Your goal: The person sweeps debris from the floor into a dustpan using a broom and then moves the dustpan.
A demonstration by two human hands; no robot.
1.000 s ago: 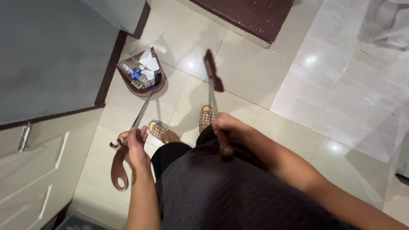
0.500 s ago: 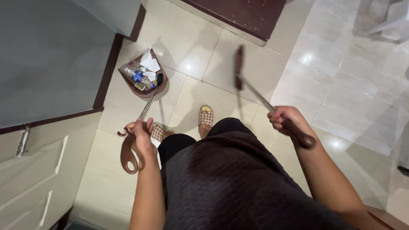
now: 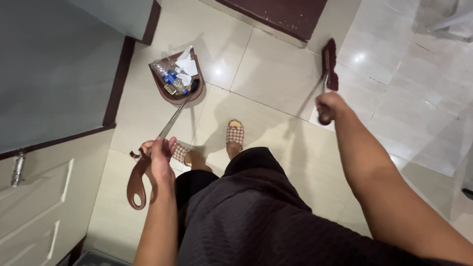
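My left hand (image 3: pixel 158 156) grips the brown loop handle of a long-handled dustpan (image 3: pixel 176 94). The pan rests on the tiled floor ahead, filled with litter (image 3: pixel 176 75): a crushed plastic bottle, white paper and small wrappers. My right hand (image 3: pixel 329 107) is stretched out to the right, closed around the handle of a brown broom (image 3: pixel 330 63), whose head is over the tiles near a dark doormat. Below me are my checked slippers (image 3: pixel 235 133) and dark clothing.
A grey wall with dark skirting (image 3: pixel 117 83) runs along the left. A cream panelled door (image 3: pixel 34 207) with a metal latch sits at lower left. A dark red mat (image 3: pixel 281 15) lies at the top. Pale glossy tiles cover the floor.
My right hand swung the broom from in front of my feet out to the right and raised it. The left hand kept hold of the dustpan handle; the view shifted slightly.
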